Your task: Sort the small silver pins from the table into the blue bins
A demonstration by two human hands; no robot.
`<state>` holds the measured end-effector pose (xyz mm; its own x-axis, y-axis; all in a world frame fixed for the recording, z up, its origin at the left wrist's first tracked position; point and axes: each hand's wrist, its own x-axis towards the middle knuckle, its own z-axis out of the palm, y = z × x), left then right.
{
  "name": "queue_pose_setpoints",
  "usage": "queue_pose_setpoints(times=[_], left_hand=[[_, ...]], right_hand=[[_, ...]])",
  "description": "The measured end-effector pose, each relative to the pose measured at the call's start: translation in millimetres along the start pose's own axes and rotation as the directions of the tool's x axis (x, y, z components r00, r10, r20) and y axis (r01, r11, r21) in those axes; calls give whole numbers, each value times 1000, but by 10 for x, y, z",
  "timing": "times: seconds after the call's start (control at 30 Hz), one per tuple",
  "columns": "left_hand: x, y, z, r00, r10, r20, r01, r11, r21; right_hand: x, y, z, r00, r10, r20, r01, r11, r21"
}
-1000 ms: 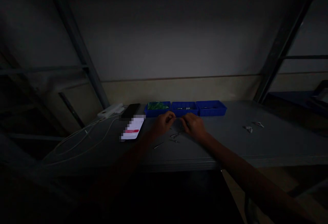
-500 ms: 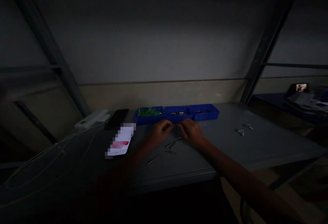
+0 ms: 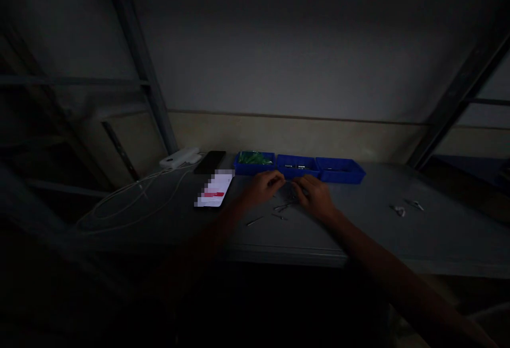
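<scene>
My left hand point(image 3: 263, 188) is pinched closed just above the table, in front of the blue bins. Close beside it, the curled fingers of my right hand point(image 3: 314, 197) point towards the left fingertips, with a small gap between. Something thin may be held at the fingertips, but it is too dark and small to make out. Below the hands lie several slim metal pieces point(image 3: 283, 207), and a single metal rod point(image 3: 255, 221) rests nearer the table's front edge. Behind stand a bin with green plastic packets point(image 3: 255, 158), a middle bin point(image 3: 298, 173) holding metal parts, and a right bin point(image 3: 343, 177).
A lit phone point(image 3: 217, 189) lies left of my left arm, with a dark flat device point(image 3: 210, 162) behind it. A white power strip point(image 3: 179, 158) and loose cables are farther left. Two small metal pieces point(image 3: 397, 210) lie at the right. A wall stands behind the grey table point(image 3: 358, 236).
My view has turned left, so the table and bins appear farther right and higher. Both hands stay close together over the metal pieces, fingers still curled.
</scene>
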<state>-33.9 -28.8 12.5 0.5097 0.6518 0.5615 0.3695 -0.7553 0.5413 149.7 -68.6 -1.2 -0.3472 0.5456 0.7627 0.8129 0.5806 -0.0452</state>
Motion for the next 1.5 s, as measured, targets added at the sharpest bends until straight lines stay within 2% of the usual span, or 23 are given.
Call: queue_pose_setpoints(times=[0.13, 0.3, 0.43, 0.57, 0.67, 0.83, 0.97, 1.3, 1.5], left_hand=[[7, 5, 13, 999, -19, -50, 17, 999, -35], [16, -24, 20, 998, 4, -69, 1, 998, 63], [7, -36, 22, 999, -26, -45, 31, 994, 101], [0, -10, 28, 998, -19, -55, 22, 998, 58], [1, 16, 23, 999, -2, -51, 4, 1000, 31], [14, 0, 9, 999, 17, -32, -14, 997, 80], [20, -12, 14, 1000, 11, -8, -10, 995, 94], [23, -26, 30, 999, 13, -42, -12, 999, 34], [30, 4, 10, 999, 23, -44, -20, 997, 76]], right_hand=[[-3, -3, 3, 1000, 12, 12, -12, 1000, -18], [-39, -24, -11, 1000, 4, 27, -3, 999, -40], [-46, -38, -5, 999, 5, 32, -2, 996, -84], [-40, -30, -2, 999, 47, 10, -45, 993, -107], [-41, -21, -5, 998, 66, 14, -65, 994, -92], [-28, -15, 9, 998, 68, 11, -67, 997, -38], [-12, -3, 34, 998, 58, 4, -58, 997, -56], [-11, -15, 58, 990, 139, 18, -137, 985, -102], [-19, -35, 21, 994, 97, 59, -91, 992, -91]])
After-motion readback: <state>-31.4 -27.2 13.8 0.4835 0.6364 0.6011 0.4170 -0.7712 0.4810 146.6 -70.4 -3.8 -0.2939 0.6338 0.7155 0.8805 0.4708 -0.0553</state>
